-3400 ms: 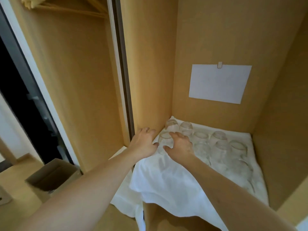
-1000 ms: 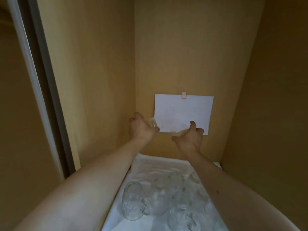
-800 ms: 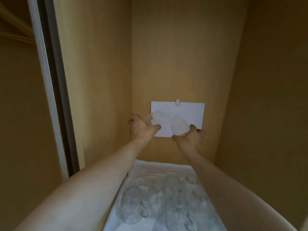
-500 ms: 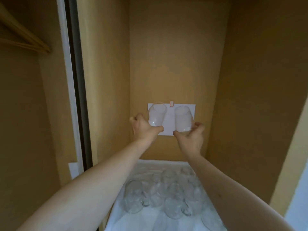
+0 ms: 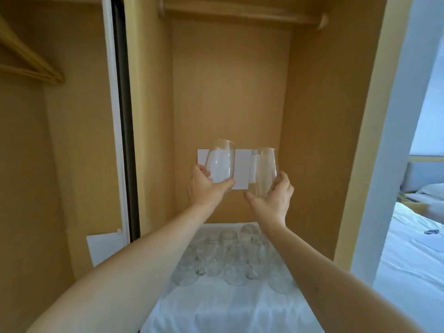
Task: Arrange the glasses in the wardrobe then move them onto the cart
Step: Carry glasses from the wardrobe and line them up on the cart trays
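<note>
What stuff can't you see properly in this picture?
All in the head view:
- Cart: not in view.
- Paper sheet on the wardrobe's back wall: partly hidden behind the left glass and right glass; any writing is too faint to tell.
- Glasses on the white cloth: clear, overlapping, partly behind both forearms; no sure count.
- Left hand and right hand: palms face away.
</note>
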